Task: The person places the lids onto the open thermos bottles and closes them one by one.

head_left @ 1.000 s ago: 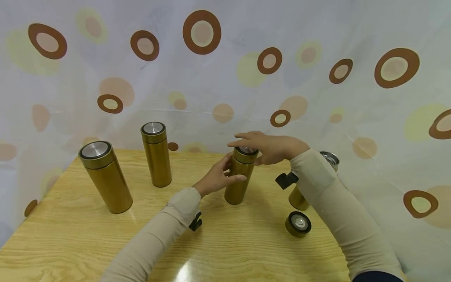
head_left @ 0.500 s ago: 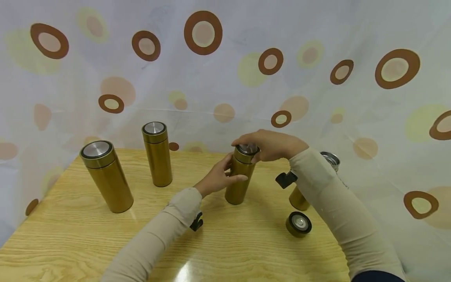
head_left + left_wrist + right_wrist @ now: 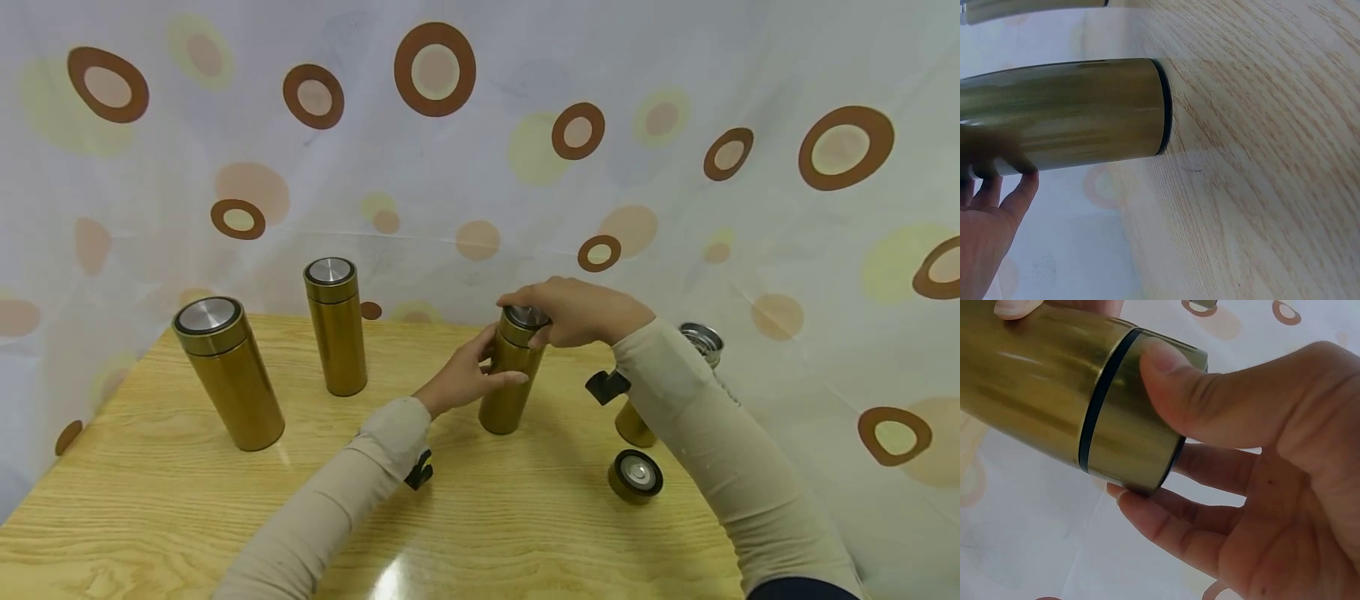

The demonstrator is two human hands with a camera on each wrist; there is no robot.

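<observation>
A gold thermos flask [image 3: 504, 407] stands upright on the wooden table. My left hand [image 3: 467, 377] grips its body from the left, thumb across the front and fingers round the far side. From the right, my right hand [image 3: 583, 312] pinches the flask's lid [image 3: 1138, 428], which has a silver top. The right wrist view shows the thumb on one side of the lid and fingertips on the other. A thin dark ring [image 3: 1092, 419] runs between lid and body. In the left wrist view, the flask's base [image 3: 1161, 106] rests on the wood.
Two lidded gold flasks stand to the left, a near one [image 3: 238, 387] and a far one [image 3: 337, 342]. An open flask [image 3: 636, 425] stands at the right, partly behind my right forearm. Its loose lid [image 3: 636, 477] lies upside down before it. A patterned sheet [image 3: 480, 167] hangs behind the table.
My right hand has lowered and its fingers, spread over the flask's top before, have closed round the lid. The left hand has kept its grip on the body.
</observation>
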